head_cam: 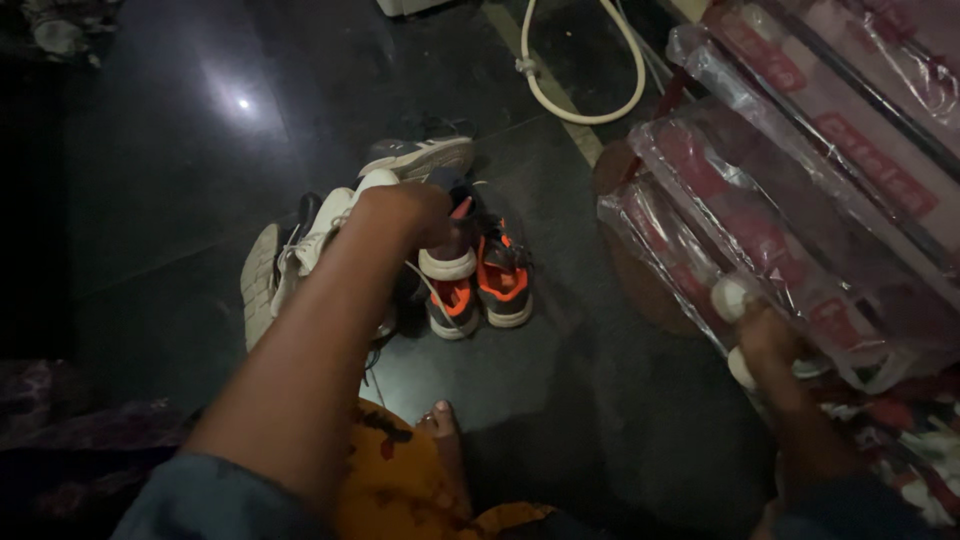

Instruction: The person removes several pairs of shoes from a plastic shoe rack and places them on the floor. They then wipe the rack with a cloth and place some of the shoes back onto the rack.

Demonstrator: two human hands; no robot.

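Head view: left hand point(405, 210) closed on grey shoe point(452, 240) above floor shoe pile point(400, 250); right hand point(765, 335) grips wrapped rack point(760, 215). Advice: lift straight, keep laces clear

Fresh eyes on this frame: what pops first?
The left hand at centre, gripping a grey and orange shoe above a pile of shoes on the dark floor. At right, the right hand touches a rack wrapped in clear plastic.
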